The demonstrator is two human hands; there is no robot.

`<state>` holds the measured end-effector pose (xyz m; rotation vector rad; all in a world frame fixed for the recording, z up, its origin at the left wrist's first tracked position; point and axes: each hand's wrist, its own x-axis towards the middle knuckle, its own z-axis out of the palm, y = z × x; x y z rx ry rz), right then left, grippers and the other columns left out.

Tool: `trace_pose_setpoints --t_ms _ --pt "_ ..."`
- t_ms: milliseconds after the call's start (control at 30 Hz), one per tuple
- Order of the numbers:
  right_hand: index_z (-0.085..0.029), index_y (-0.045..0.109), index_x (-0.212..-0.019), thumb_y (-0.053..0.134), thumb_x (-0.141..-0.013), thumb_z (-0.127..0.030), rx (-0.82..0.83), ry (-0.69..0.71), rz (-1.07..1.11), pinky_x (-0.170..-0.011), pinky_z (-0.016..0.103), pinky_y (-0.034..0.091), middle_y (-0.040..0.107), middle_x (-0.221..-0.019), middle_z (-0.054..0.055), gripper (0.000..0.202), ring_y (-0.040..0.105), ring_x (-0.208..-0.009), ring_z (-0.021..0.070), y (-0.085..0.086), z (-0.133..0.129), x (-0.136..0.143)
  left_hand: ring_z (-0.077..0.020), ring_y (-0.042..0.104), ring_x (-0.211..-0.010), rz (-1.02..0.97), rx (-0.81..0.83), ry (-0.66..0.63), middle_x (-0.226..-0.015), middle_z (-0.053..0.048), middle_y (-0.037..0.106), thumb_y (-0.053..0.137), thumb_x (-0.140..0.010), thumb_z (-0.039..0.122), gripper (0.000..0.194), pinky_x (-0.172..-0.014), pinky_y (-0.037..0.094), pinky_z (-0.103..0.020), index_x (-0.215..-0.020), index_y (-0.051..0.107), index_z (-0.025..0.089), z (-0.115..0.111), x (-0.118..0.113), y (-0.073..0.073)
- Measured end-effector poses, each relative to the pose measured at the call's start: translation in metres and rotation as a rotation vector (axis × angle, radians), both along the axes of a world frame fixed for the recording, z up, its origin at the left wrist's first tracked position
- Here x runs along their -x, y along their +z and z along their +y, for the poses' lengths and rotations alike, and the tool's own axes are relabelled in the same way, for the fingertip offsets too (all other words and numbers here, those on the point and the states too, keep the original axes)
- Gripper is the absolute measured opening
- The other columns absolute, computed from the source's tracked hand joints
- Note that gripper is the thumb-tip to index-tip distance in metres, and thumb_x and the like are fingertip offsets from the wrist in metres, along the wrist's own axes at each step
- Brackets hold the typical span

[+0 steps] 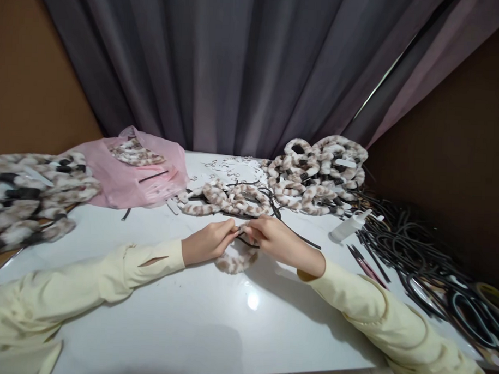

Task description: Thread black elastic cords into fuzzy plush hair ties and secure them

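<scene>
Above the middle of the white table, my left hand [210, 241] and my right hand [275, 240] meet with their fingers pinched. Both are closed on the upper part of a fluffy white and brown ring [235, 263], whose lower curve hangs below them. A thin black cord [247, 242] shows between the hands, by the ring's opening; its ends are hidden by my fingers. Just beyond my hands lie several similar fluffy rings [210, 199], with black cords [299, 235] among and beside them.
A pink plastic bag [110, 190] and a fluffy heap [32, 201] are at the left. Stacked rings [319, 173] stand at the back right. A squeeze bottle [348, 227], scissors [367, 266] and tangled black cords [399, 241] lie right. Small metal rings [234, 167] are scattered behind.
</scene>
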<state>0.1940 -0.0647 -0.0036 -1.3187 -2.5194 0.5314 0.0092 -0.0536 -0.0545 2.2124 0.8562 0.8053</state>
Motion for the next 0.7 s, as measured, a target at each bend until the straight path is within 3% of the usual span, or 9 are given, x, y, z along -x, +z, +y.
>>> trace_pose_setpoints --t_ms 167,367,533,600,700 --pt "-0.017 0.042 -0.059 0.039 -0.091 -0.021 0.024 -0.049 0.139 -0.054 0.022 0.026 0.045 -0.055 -0.002 0.032 0.037 -0.052 0.0095 -0.007 0.011 -0.001 -0.0152 0.044 -0.063 0.06 -0.046 -0.102 -0.07 -0.002 0.049 0.039 -0.087 0.02 0.013 -0.062 0.031 -0.024 -0.081 0.05 0.02 -0.005 0.002 0.001" --pt "-0.015 0.05 -0.064 0.043 -0.089 -0.018 -0.011 0.0 0.155 -0.055 0.022 0.027 0.05 -0.058 0.0 0.026 0.043 -0.055 0.0103 -0.013 0.014 0.0 -0.0169 0.051 -0.07 0.013 0.078 -0.132 -0.078 -0.004 0.057 0.047 -0.084 0.022 0.011 -0.068 0.036 -0.024 -0.09 0.056 0.02 -0.006 0.004 0.001" --pt "-0.014 0.055 -0.064 0.046 -0.084 -0.011 0.131 -0.058 0.191 -0.056 0.021 0.03 0.053 -0.058 0.0 0.023 0.045 -0.056 0.0102 -0.013 0.02 0.001 -0.0174 0.06 -0.08 -0.004 0.03 -0.094 -0.101 -0.008 0.061 0.052 -0.082 0.017 0.038 -0.073 0.041 -0.022 -0.119 0.049 0.022 -0.002 0.007 -0.004" --pt "-0.013 0.055 -0.062 0.047 -0.085 -0.015 0.213 -0.051 0.231 -0.056 0.021 0.034 0.053 -0.056 -0.001 0.024 0.047 -0.055 0.0102 -0.013 0.021 0.001 -0.0181 0.06 -0.084 0.06 -0.079 -0.18 -0.1 -0.008 0.063 0.049 -0.082 0.013 0.039 -0.076 0.042 -0.023 -0.12 0.05 0.023 -0.001 0.007 -0.005" --pt "-0.013 0.058 -0.07 0.051 -0.084 -0.025 0.513 -0.088 0.453 -0.053 0.021 0.038 0.048 -0.05 -0.003 0.02 0.048 -0.05 0.0098 -0.01 0.021 -0.001 -0.0194 0.06 -0.087 0.14 -0.234 -0.307 -0.096 -0.009 0.064 0.047 -0.082 0.01 0.034 -0.078 0.043 -0.024 -0.112 0.056 0.022 0.001 0.006 -0.005"
